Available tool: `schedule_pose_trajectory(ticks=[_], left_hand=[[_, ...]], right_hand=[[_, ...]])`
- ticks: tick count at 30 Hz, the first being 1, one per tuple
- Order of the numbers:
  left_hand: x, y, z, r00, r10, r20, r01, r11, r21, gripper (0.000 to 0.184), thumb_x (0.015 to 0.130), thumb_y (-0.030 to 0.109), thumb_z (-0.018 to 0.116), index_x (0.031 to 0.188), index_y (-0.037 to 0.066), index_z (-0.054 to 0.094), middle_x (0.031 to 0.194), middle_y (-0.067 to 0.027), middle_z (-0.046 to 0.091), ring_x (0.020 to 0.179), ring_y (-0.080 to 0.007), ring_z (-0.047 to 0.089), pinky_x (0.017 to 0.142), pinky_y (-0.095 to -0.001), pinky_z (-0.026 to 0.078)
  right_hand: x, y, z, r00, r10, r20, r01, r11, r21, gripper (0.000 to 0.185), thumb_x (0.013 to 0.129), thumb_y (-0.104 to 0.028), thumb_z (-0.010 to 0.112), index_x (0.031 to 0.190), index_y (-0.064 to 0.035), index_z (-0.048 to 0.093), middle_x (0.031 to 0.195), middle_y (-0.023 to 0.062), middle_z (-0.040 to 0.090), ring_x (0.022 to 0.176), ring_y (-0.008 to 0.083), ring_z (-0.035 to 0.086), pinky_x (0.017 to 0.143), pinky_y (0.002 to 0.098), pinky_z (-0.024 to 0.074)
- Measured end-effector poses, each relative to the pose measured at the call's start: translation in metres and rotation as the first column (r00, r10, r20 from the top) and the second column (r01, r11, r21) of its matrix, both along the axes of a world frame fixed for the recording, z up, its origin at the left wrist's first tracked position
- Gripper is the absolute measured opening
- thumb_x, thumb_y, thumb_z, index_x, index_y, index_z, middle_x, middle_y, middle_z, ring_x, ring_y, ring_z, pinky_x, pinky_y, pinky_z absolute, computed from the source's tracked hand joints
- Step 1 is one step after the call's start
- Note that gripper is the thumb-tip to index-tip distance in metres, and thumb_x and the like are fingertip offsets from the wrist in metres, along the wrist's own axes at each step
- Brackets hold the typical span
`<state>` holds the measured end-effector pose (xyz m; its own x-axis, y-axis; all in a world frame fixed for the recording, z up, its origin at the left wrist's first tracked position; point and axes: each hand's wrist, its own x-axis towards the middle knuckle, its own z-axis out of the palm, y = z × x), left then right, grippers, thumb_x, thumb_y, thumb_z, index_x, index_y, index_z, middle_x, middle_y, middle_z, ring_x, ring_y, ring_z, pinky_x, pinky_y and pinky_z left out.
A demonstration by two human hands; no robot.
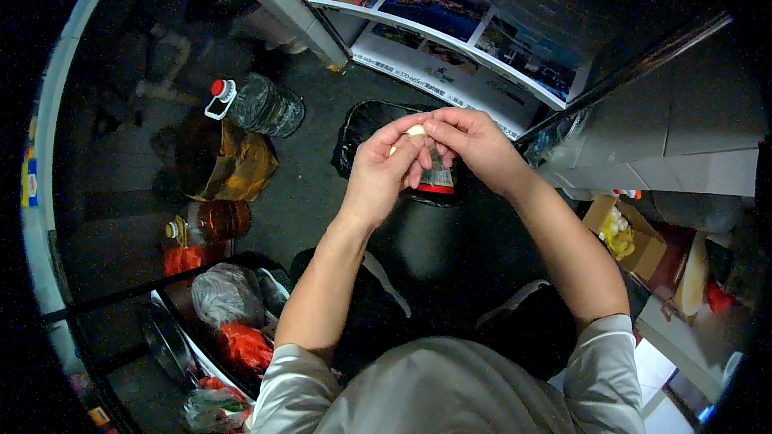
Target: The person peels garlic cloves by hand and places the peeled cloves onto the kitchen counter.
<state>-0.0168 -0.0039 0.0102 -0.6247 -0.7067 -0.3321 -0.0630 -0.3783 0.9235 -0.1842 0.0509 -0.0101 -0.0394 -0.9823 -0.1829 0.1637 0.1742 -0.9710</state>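
A small pale piece [416, 130], perhaps a garlic clove, is pinched between the fingertips of both hands. My left hand [388, 162] holds it from the left, with the fingers curled around it. From the right, my right hand [473, 143] touches the same piece with thumb and forefinger pressed together. Below the hands is a bin lined with a black bag [354, 141]. A clear wrapper with a red edge [437, 186] shows inside it, partly hidden by my fingers.
A large water bottle with a red cap [267, 106], a brown bag [241, 162] and an oil bottle [225, 219] are on the left. Plastic bags [228, 293] fill a lower-left container. An open cardboard box [643, 253] stands right. Printed panels [438, 8] are ahead.
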Motion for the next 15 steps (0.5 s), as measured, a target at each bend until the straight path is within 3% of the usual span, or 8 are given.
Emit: schedule_pose_trajectory(ticks=[6,9,11,13,14,15], left_hand=[[-0.002,0.006,0.002,0.994,0.065,-0.091,-0.066,0.998,-0.004,0.037,0.101,0.019,0.053,0.137,0.008,0.055,0.075,0.0029,0.059,0.054,-0.004,0.046,0.048,-0.0179,0.032],[-0.004,0.006,0.0,0.993,0.086,-0.08,-0.086,0.996,0.005,0.039,0.101,0.02,0.054,0.138,0.008,0.054,0.076,0.0029,0.059,0.055,-0.004,0.047,0.048,-0.0181,0.033],[-0.003,0.006,-0.006,0.995,0.078,-0.055,-0.079,0.997,-0.005,0.039,0.101,0.02,0.055,0.137,0.007,0.055,0.077,0.0027,0.06,0.056,-0.004,0.047,0.048,-0.0182,0.034],[-0.003,0.006,-0.014,0.995,0.101,-0.011,-0.101,0.975,-0.198,0.036,0.1,0.019,0.057,0.134,0.007,0.058,0.08,0.0023,0.062,0.058,-0.0037,0.05,0.05,-0.0184,0.038],[-0.002,0.006,-0.016,0.995,0.102,-0.011,-0.102,0.975,-0.198,0.036,0.1,0.019,0.057,0.134,0.007,0.058,0.08,0.0023,0.062,0.058,-0.0037,0.05,0.05,-0.0184,0.038],[-0.001,0.007,-0.018,0.991,0.124,0.055,-0.097,0.929,-0.356,0.034,0.099,0.017,0.058,0.131,0.006,0.06,0.084,0.0002,0.065,0.061,-0.0039,0.052,0.053,-0.0189,0.042]], right_hand=[[0.001,0.0,-0.001,0.994,0.017,0.105,-0.012,0.999,-0.046,0.022,0.097,-0.022,0.061,0.104,-0.0027,0.067,0.088,0.0002,0.065,0.074,0.0067,0.056,0.068,0.0218,0.0458],[0.007,0.0,0.001,0.996,-0.063,0.068,0.072,0.988,-0.135,0.019,0.097,-0.022,0.062,0.098,-0.0034,0.067,0.084,0.0,0.065,0.071,0.0078,0.058,0.066,0.0232,0.0481],[0.011,0.001,-0.002,0.984,-0.092,0.15,0.116,0.98,-0.16,0.016,0.096,-0.016,0.062,0.098,-0.0012,0.066,0.086,0.0015,0.065,0.076,0.0088,0.061,0.07,0.0246,0.0508],[0.013,0.001,-0.006,0.982,-0.081,0.173,0.113,0.976,-0.186,0.016,0.096,-0.015,0.062,0.099,0.0,0.066,0.087,0.0022,0.066,0.078,0.0094,0.062,0.071,0.0257,0.052],[0.012,0.0,-0.007,0.978,-0.071,0.194,0.112,0.97,-0.214,0.015,0.096,-0.013,0.061,0.1,0.0011,0.065,0.088,0.0028,0.066,0.079,0.01,0.063,0.073,0.0267,0.0531],[0.012,0.001,-0.007,0.979,-0.069,0.193,0.111,0.97,-0.214,0.015,0.096,-0.013,0.061,0.1,0.0011,0.065,0.088,0.0028,0.066,0.079,0.01,0.063,0.073,0.0267,0.0531]])
